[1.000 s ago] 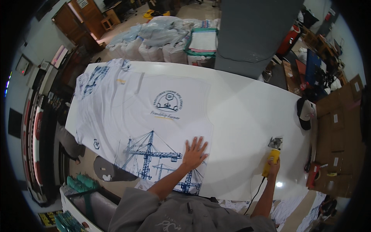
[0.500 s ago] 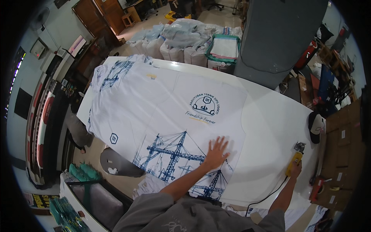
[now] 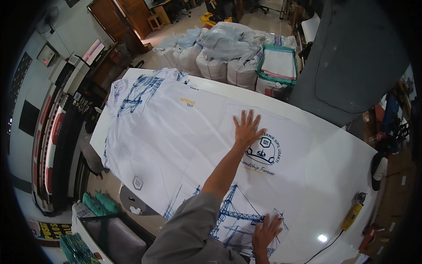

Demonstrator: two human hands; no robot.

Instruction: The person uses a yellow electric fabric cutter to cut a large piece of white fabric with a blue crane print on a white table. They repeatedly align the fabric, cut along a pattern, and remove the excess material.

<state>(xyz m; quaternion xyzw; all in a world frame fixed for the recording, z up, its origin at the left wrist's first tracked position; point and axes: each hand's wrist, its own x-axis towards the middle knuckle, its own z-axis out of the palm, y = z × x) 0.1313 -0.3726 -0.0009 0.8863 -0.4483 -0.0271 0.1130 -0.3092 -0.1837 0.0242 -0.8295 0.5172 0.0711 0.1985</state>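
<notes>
White printed fabric [image 3: 198, 127] with blue crane drawings and a round emblem lies spread over the white table [image 3: 334, 154]. My left hand [image 3: 248, 127] rests flat on it with fingers spread, beside the emblem and partly over its edge. Nearer to me, my right hand [image 3: 266, 232] also lies on the fabric, fingers apart, on the printed crane near the right border. Neither hand holds anything. A yellow handheld electric cutter [image 3: 353, 214] with a metal head lies on the table to the right, its black cord running toward the front edge.
Stuffed white sacks [image 3: 213, 68] stand along the table's far side, beside a grey pillar [image 3: 356, 61]. A dark cap [image 3: 378, 170] sits at the right end, near cardboard boxes [image 3: 398, 202]. At the left is a long printing machine [image 3: 55, 132].
My right hand has let go of the electric cutter and moved left onto the fabric. My left hand has slid farther away, up to the emblem. The view has shifted.
</notes>
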